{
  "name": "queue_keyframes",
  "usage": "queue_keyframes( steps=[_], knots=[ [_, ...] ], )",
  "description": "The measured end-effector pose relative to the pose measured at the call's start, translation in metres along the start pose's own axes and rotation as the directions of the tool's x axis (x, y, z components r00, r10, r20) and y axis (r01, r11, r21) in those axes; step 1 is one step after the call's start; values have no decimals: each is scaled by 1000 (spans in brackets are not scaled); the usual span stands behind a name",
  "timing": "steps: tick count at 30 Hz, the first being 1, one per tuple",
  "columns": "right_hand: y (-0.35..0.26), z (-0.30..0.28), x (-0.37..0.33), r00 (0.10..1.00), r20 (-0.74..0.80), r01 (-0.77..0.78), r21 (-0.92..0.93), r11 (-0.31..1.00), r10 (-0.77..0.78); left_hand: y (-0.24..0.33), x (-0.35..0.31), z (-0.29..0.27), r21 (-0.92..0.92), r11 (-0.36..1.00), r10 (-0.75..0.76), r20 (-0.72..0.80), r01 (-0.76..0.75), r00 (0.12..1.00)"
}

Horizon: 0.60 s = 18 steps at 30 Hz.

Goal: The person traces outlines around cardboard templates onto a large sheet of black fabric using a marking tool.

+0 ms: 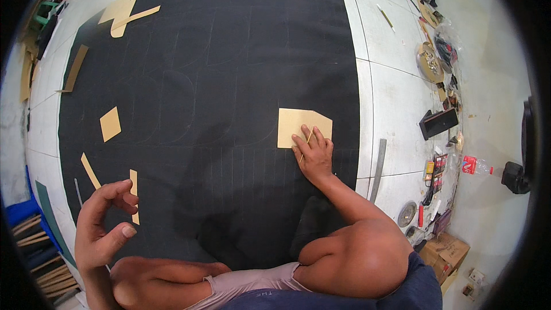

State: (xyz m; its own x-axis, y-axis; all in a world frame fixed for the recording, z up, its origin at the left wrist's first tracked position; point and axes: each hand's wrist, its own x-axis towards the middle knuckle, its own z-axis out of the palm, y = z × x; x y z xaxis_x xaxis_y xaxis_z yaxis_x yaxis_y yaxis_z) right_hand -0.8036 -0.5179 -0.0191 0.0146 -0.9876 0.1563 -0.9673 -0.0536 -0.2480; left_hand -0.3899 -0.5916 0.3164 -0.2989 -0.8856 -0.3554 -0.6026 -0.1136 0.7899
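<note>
A large black cloth [189, 92] with faint chalky outlines is spread over the floor. My right hand [314, 155] rests on a tan card template [293, 123] with one cut corner, near the cloth's right edge. A thin tan stick [302, 156], perhaps a marking pencil, is held between its fingers. At the lower left, my left hand [106, 224] is raised above the cloth, fingers bent, thumb apart, nothing visible in it. Close to it lie two narrow tan card strips, one slanted [90, 170] and one upright [134, 183], partly behind the fingers.
A diamond-shaped card [111, 124] and other card pieces [119, 11] lie on the cloth's left side. A metal ruler [378, 169] is on the tiles at right. Along the right wall are a black stand [438, 123], a bottle [476, 165], a tape roll [407, 213] and a cardboard box [443, 255].
</note>
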Motion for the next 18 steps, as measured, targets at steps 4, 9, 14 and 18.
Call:
queue_keyframes(
  steps=[4,9,14,18],
  knots=[
    [0,-2,0,1000,3,3,7,1000,-3,0,0,1,-7,1000,0,-8,0,1000],
    [2,0,-1,999,-39,15,-20,1000,-16,-2,0,1,-16,1000,8,0,-8,1000],
    [0,0,0,999,-33,13,-18,1000,-14,-4,1,0,-15,1000,14,6,-14,1000],
    [4,2,3,999,-33,-13,-17,1000,12,-3,1,-2,6,1000,-7,18,7,1000]
  ],
)
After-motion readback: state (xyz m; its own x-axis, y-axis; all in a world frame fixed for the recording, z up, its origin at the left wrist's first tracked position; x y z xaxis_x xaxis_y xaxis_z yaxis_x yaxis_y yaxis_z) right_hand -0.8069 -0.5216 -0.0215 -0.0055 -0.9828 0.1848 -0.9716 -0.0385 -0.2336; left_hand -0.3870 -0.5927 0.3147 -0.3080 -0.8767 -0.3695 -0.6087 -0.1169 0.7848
